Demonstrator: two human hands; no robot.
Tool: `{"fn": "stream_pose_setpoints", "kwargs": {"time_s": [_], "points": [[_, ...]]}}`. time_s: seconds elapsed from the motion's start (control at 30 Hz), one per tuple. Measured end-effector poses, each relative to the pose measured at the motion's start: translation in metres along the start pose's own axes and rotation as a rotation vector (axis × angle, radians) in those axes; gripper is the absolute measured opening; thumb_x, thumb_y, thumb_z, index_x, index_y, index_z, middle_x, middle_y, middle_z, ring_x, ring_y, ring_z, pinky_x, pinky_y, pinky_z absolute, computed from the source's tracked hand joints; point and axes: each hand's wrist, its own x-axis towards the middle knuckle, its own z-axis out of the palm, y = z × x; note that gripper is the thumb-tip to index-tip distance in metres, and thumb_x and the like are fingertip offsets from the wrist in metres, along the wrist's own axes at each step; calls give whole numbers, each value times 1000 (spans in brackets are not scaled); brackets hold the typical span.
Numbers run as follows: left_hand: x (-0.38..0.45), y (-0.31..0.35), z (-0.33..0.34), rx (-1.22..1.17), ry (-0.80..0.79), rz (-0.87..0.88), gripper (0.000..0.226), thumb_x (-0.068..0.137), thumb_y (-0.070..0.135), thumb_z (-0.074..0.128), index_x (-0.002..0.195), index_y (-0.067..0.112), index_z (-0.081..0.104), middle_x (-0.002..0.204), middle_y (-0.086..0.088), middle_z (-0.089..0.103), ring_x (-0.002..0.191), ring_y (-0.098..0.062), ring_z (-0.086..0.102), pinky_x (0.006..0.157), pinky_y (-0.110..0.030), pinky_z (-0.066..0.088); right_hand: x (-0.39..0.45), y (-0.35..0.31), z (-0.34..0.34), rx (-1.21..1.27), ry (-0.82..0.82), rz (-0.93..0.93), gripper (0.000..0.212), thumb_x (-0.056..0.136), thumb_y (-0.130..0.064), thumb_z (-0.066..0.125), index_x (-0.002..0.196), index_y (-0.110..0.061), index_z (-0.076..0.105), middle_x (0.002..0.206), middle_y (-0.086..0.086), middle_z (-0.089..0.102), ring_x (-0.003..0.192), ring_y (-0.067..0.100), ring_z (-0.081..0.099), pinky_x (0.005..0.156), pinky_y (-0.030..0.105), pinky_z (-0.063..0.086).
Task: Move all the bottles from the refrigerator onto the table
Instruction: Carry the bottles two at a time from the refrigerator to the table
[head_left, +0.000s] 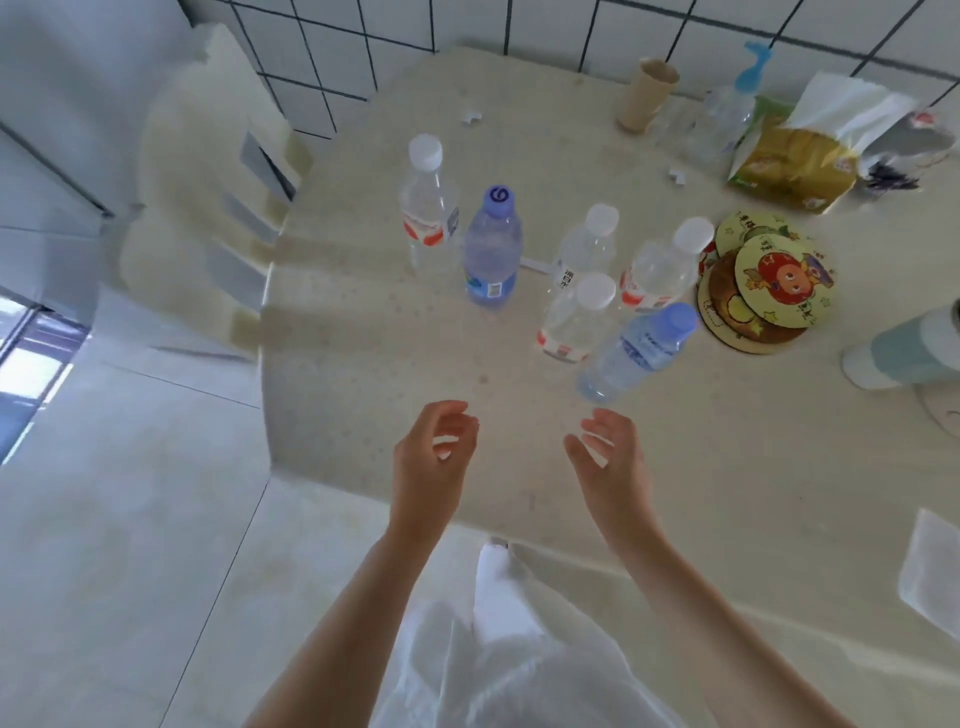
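Note:
Several clear water bottles stand upright on the beige table (363, 364). A white-capped bottle with a red label (427, 208) stands at the left, beside a blue-capped bottle (492, 249). To the right cluster three white-capped bottles (589, 244) (665, 265) (574, 317) and a blue-capped bottle (636, 351) nearest me. My left hand (431, 452) and my right hand (610, 457) hover over the table's near part, palms facing each other, fingers loosely curled, holding nothing. The refrigerator is out of view.
A cream chair (208, 208) stands at the table's left edge. At the back right are a cardboard tube (647, 93), a spray bottle (724, 114) and a tissue pack (800, 161). Round coasters (763, 291) and a pale green cup (904, 353) lie to the right.

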Motion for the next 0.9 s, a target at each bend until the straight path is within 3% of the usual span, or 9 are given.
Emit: {"fn": "stream_pose_setpoints", "kwargs": {"time_s": [0.13, 0.2, 0.27, 0.4, 0.53, 0.67, 0.73, 0.9], "points": [[-44, -23, -58, -23, 75, -56, 17, 90, 11, 65, 99, 25, 63, 86, 7, 72, 81, 0, 66, 70, -10, 49, -50, -18, 34, -27, -94, -44, 27, 89, -9, 63, 115, -8, 56, 96, -3, 62, 90, 15, 65, 67, 1, 41], [-68, -36, -89, -14, 104, -78, 18, 89, 8, 63, 100, 23, 63, 84, 7, 73, 81, 0, 65, 70, -7, 47, -80, -30, 53, -39, -148, -70, 23, 91, -12, 61, 114, -11, 57, 91, -10, 61, 84, 3, 62, 67, -1, 41], [-100, -53, -128, -10, 123, -113, 18, 88, 7, 63, 100, 21, 64, 83, 8, 73, 82, 1, 65, 69, -8, 47, -118, -39, 78, -68, -226, -130, 22, 91, -14, 61, 113, -11, 58, 91, -11, 60, 85, -5, 59, 69, -2, 41], [-168, -96, -203, 9, 157, -198, 17, 88, 10, 66, 101, 22, 66, 85, 13, 71, 85, 4, 65, 74, -14, 51, -194, -49, 133, -126, -443, -194, 21, 91, -18, 61, 111, -14, 58, 98, -7, 64, 89, -3, 59, 71, -2, 40], [-230, -135, -273, 16, 321, -268, 19, 87, 9, 66, 101, 22, 65, 85, 12, 72, 82, 1, 66, 72, -15, 51, -262, -64, 191, -160, -687, -265, 18, 91, -19, 61, 109, -19, 58, 96, -12, 63, 85, -14, 58, 72, 0, 41], [-276, -161, -326, -10, 534, -341, 18, 89, 9, 65, 101, 23, 64, 85, 11, 73, 80, 2, 66, 69, -11, 50, -314, -76, 236, -227, -904, -315, 17, 93, -23, 58, 110, -23, 55, 101, -16, 62, 96, -6, 58, 86, 15, 47], [-292, -171, -346, -34, 625, -373, 20, 88, 7, 65, 99, 24, 64, 84, 10, 74, 79, 0, 68, 71, -18, 53, -332, -84, 255, -277, -986, -345, 16, 94, -24, 57, 110, -23, 56, 102, -15, 62, 98, -5, 58, 87, 17, 47], [-312, -191, -390, -57, 759, -447, 25, 88, 8, 65, 93, 32, 62, 82, 13, 73, 78, 1, 68, 69, -17, 53, -363, -103, 310, -393, -1140, -472, 22, 94, -26, 56, 115, -20, 57, 107, -8, 64, 101, 1, 59, 90, 23, 50]]}}
